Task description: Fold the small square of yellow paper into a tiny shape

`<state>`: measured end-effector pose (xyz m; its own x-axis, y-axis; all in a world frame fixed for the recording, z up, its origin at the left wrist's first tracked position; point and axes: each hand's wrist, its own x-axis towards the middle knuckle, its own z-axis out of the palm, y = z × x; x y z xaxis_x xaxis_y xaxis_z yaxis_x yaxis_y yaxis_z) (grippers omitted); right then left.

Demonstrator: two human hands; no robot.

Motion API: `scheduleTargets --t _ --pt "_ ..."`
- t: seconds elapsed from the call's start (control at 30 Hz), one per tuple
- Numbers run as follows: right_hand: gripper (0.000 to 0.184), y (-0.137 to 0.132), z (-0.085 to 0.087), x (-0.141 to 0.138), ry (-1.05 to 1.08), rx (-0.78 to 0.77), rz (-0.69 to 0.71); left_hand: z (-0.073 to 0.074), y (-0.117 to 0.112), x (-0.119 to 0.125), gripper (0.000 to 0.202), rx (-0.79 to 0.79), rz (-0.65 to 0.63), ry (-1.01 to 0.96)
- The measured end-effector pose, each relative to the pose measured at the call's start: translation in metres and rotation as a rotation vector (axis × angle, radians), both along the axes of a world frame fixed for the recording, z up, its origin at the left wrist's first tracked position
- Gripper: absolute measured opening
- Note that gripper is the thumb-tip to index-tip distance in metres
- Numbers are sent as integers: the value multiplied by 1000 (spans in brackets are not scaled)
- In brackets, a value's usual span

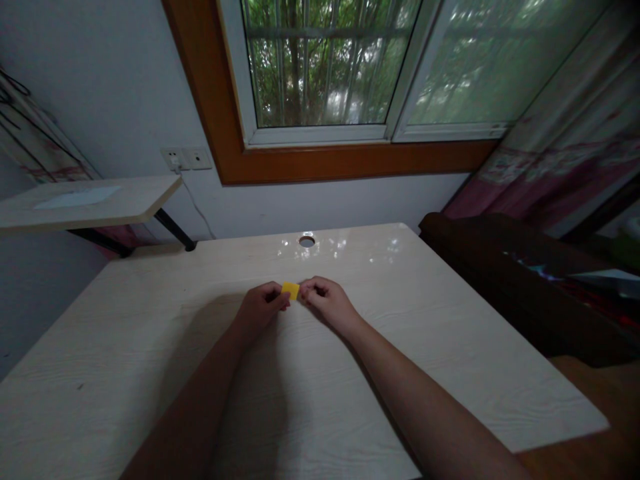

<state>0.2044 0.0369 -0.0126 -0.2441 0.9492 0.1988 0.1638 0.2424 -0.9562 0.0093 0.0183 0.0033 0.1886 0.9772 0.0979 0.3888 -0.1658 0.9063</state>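
A small yellow square of paper point(291, 291) is held just above or against the pale wooden desk point(430, 360), near its middle. My left hand point(260, 308) pinches the left side of it between thumb and fingers. At its right edge my right hand point(327, 301) is closed too, thumb and fingertips pressed together at the paper's border. The fingertips hide the paper's side edges. Whether it is folded is too small to tell.
Behind my hands the desk has a round cable hole point(307, 241). A raised shelf point(145, 212) on black legs stands at the back left. A wall socket point(186, 159) with a white cable and a window point(330, 73) are beyond. Dark furniture point(510, 287) borders the right side.
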Motion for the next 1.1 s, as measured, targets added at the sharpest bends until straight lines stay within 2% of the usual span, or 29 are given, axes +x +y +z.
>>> scheduleTargets --t 0.23,0.83,1.0,1.1 --pt "20 -2 2 -1 -35 -8 45 0 1 2 29 -26 -29 -13" --pt "21 -4 4 -1 88 -59 56 2 -1 1 27 -41 -25 -110" --pt "25 -5 7 0 126 -95 88 0 -2 1 27 -41 -66 -91" --pt "25 -5 7 0 76 -91 90 1 -3 2 29 -49 -93 -63"
